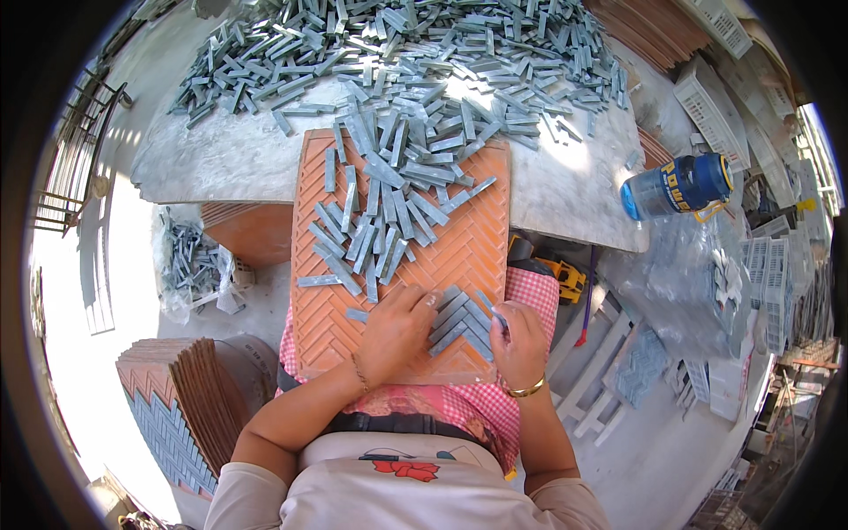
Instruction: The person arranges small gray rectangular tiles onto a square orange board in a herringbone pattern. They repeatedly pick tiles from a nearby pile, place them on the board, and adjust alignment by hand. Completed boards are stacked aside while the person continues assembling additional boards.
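An orange herringbone-grooved tray rests across my lap, its far end on the worktable. Grey stone strips lie loose over its upper half. Near its lower right, several strips sit in the grooves as a zigzag patch. My left hand is over the tray at the patch's left side, fingers bent down; whether they grip a strip is hidden. At the patch's right edge, my right hand pinches a small grey strip between thumb and fingers, much of it covered.
A large heap of strips covers the back of the worktable. A blue bottle lies at the table's right edge. Stacked trays stand at lower left, a bag of strips above them. Plastic-wrapped goods are at right.
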Demonstrator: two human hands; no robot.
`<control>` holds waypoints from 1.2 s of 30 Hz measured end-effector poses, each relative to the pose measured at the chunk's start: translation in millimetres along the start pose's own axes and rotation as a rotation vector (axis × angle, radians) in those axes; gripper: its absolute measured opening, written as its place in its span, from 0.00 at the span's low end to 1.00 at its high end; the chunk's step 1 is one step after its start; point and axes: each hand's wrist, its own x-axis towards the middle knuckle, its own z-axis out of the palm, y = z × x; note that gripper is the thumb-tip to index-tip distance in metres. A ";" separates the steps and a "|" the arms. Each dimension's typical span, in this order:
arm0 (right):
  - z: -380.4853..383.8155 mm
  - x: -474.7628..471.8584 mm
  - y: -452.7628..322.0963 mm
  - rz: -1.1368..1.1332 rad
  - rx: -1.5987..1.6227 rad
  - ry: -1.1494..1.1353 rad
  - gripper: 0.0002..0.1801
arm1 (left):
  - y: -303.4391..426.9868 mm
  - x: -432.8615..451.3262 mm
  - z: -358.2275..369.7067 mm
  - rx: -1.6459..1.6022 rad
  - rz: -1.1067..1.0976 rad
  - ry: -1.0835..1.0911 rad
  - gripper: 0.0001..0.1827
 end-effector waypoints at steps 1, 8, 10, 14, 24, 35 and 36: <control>-0.4 0.9 0.3 -0.038 -0.033 0.010 0.13 | 3.7 -0.1 -1.7 -0.015 -0.047 -0.039 0.19; -0.5 1.6 2.2 -0.039 -0.007 0.018 0.12 | 7.3 0.5 -5.5 -0.027 -0.003 0.013 0.19; 0.3 0.0 3.1 0.003 -0.013 -0.020 0.13 | 0.5 -3.6 -0.6 -0.003 -0.011 -0.013 0.19; 0.6 -0.1 1.4 0.096 -0.012 -0.057 0.12 | 0.4 -4.6 2.6 0.006 -0.062 -0.033 0.18; -0.7 -2.4 -2.8 0.017 -0.174 0.007 0.10 | 3.3 -1.9 0.7 -0.013 -0.050 -0.014 0.17; 3.8 -5.2 2.0 -0.005 -0.043 0.045 0.11 | 2.6 -1.0 4.1 -0.031 -0.047 -0.003 0.17; 3.3 -5.5 2.1 0.000 -0.038 0.043 0.11 | 4.0 -0.5 3.3 -0.027 -0.045 -0.009 0.17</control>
